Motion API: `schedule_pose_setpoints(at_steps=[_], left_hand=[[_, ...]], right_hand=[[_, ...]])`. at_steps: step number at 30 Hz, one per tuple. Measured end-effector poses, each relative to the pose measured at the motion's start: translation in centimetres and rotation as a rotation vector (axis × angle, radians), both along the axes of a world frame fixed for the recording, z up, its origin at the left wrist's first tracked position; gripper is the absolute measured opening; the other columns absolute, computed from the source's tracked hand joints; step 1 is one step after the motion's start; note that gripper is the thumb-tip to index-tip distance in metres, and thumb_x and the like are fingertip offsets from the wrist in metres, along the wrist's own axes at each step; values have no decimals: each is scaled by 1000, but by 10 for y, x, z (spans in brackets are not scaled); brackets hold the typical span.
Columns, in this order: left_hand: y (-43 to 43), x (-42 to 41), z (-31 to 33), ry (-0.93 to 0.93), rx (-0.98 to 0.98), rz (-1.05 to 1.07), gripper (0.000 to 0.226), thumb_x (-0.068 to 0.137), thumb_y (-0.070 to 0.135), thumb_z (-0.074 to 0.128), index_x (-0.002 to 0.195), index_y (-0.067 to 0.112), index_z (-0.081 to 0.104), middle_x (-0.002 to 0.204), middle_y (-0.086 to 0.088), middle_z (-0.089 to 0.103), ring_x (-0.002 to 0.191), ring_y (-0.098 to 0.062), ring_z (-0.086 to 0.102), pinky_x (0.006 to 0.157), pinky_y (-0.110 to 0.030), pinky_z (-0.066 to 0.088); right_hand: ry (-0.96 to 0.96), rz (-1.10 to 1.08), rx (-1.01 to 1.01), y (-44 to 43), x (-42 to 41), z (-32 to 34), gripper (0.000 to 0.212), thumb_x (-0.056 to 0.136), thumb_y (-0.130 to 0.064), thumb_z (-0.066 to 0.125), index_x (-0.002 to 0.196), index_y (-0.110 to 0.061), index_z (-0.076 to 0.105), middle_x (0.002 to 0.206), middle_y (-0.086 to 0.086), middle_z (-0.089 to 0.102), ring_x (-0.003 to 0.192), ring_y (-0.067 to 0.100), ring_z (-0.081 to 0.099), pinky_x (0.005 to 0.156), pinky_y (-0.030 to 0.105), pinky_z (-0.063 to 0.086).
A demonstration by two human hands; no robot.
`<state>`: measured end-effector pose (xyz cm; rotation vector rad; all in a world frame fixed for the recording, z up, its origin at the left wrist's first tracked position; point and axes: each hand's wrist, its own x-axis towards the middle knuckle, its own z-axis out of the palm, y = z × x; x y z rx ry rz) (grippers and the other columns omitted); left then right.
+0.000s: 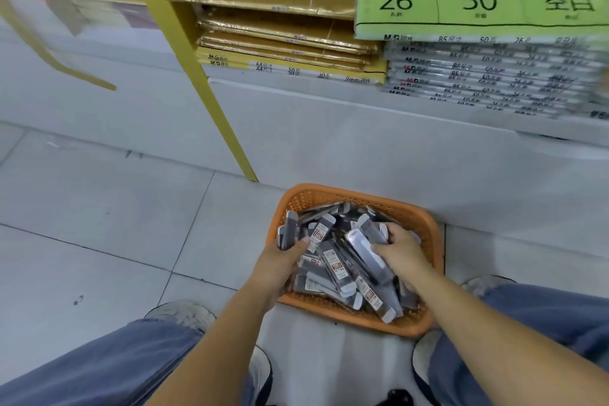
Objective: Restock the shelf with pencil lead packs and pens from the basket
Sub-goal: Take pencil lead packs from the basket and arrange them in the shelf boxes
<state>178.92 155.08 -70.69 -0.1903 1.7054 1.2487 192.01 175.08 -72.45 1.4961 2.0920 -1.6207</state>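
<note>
Orange basket (432, 242): left hand (280, 260) and right hand (400, 245) each clutch lead packs (333, 260), which look light, stiff and slippery, best pinched across flat sides.

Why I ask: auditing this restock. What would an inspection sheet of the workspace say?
Surface: tiled floor; orange basket stands on it.
Job's things: basket full of pencil lead packs; pens not discernible.
Clutter: nothing seen.
Hands: left hand grips several packs; right hand grips one pack inside the basket.
Cables: nothing seen.
Surroundings: yellow post; shelf stacked with paper pads.
</note>
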Motion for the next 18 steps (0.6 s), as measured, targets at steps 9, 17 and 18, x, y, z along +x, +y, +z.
schedule_pose_setpoints(at_steps=[9,17,18], left_hand=[[40,2,103,120,390,-32,35,68,43,84,89,19,68,53,5,51,43,-11,42,40,-20,32],[29,-7,197,232,540,28,27,83,37,81,106,23,77,98,-16,77,75,-30,69,65,-32,49],[27,-11,205,252,541,40,25,88,35,76,109,21,75,101,-15,77,81,-34,72,62,-32,49]], right_hand=[[552,-119,-180,-21,-36,141,26,85,-11,69,107,-25,69,99,3,75,88,26,72,68,43,58],[754,-69,-173,-45,-42,249,20,87,-6,67,106,-11,68,94,8,76,83,22,74,62,27,51],[745,-34,-139,-41,-41,263,21,86,-10,69,106,-13,67,95,6,76,85,22,74,68,31,50]])
